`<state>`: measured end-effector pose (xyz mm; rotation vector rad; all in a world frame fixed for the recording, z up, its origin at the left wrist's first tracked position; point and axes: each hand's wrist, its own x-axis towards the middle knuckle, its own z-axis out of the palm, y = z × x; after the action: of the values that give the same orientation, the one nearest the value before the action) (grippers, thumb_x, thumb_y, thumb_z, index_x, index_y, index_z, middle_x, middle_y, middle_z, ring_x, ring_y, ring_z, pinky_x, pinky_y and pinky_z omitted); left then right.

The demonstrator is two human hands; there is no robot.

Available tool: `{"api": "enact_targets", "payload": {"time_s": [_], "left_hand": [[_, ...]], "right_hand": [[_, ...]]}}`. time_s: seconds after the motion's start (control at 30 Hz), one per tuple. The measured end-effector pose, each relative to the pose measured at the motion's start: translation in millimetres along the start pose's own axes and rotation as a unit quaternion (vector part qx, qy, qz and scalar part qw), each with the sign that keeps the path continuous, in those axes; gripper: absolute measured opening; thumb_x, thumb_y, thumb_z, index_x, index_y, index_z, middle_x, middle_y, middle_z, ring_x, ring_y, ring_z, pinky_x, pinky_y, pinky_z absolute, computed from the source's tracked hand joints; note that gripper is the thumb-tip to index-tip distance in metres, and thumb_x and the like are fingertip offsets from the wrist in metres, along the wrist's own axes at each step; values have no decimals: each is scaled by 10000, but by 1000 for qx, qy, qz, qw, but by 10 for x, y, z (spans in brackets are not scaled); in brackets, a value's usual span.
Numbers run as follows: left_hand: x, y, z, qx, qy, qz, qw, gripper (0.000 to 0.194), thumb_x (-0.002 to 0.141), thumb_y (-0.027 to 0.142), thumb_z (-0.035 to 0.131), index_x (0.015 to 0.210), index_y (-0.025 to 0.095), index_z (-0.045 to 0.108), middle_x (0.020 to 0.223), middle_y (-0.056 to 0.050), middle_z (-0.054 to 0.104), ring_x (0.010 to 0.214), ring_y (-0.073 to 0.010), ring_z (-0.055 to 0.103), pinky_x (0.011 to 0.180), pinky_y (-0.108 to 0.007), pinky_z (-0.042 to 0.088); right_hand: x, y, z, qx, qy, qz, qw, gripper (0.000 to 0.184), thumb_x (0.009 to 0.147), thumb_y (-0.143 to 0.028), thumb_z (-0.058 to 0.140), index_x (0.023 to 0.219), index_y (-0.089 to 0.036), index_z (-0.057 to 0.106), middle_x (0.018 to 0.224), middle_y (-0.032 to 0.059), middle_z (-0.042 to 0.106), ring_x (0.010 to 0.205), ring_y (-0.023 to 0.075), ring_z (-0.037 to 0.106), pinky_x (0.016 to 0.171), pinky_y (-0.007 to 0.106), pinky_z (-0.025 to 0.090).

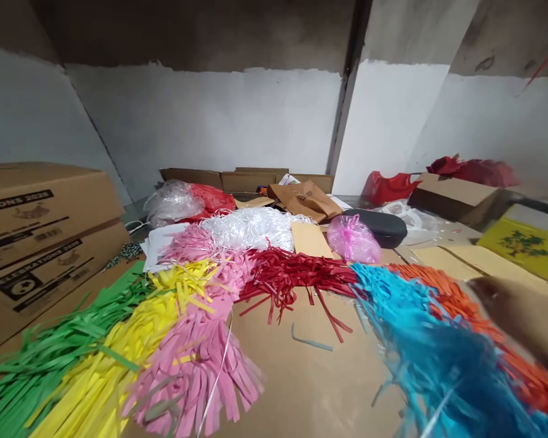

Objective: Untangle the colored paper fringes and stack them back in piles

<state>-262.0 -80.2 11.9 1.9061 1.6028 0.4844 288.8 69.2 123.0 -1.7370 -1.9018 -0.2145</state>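
My right hand (506, 310) is a brown blur at the right edge, beside the orange paper strips (466, 310); its fingers cannot be made out. My left hand is out of view. A blurred bundle of blue strips (420, 322) lies to the left of that hand, with a white string over its lower part. Dark red strips (301, 274) lie across the middle. On the left are pink strips (201, 365) with a thin white string (217, 380) across them, yellow strips (105, 359) and green strips (68, 322).
Two stacked cartons (50, 243) stand at left. Behind the strips lie a white string heap (256, 228), a pink plastic bag (354, 238), a black case (379, 226) and a brown paper bag (305, 201). A yellow box (525, 240) and an open carton (456, 194) are at right.
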Motion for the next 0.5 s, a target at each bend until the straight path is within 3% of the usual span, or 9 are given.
{"api": "enact_targets", "payload": {"time_s": [0.07,0.13,0.23,0.33,0.43,0.5], "left_hand": [[-112,47,9,54,44,-66,995,322,951,508,606,900,208,713,962,-21,745,885,-177,690,848,-375,562],[-189,102,-3,118,89,-134,980,301,973,470,584,1049,197,686,1110,-54,716,1010,-204,669,940,-439,534],[-129,123,-145,218,108,-213,946,270,970,417,603,1033,164,674,1127,-66,699,1095,-232,647,1005,-496,496],[20,67,-325,281,75,-258,921,256,967,400,616,930,155,680,1026,-51,720,1017,-213,676,960,-467,525],[63,-17,-423,298,47,-269,915,278,972,411,610,879,158,676,920,-24,722,903,-183,691,887,-421,552],[29,-72,-446,294,41,-268,917,294,978,415,599,849,161,669,857,-7,711,846,-169,685,855,-399,554]], "right_hand": [[-112,-286,238,-167,55,-43,983,375,956,-416,550,1082,-141,771,1224,284,672,1100,482,613,847,622,431],[-352,-752,500,-171,78,-155,970,411,984,-356,532,1293,-133,686,1417,245,581,1273,444,535,1047,639,317],[-748,-1558,742,-50,-31,-313,948,356,923,-311,628,1267,-236,682,1406,160,618,1278,387,547,1122,676,234],[-1005,-2155,798,75,-145,-382,910,382,867,-255,680,1249,-260,664,1407,114,624,1299,360,529,1155,669,216],[-1116,-2426,840,173,-217,-397,875,314,852,-247,692,1165,-264,680,1297,93,684,1238,336,563,1154,608,280],[-1139,-2514,894,212,-249,-399,857,254,851,-251,688,1104,-261,691,1184,80,719,1162,307,598,1172,579,260]]}}
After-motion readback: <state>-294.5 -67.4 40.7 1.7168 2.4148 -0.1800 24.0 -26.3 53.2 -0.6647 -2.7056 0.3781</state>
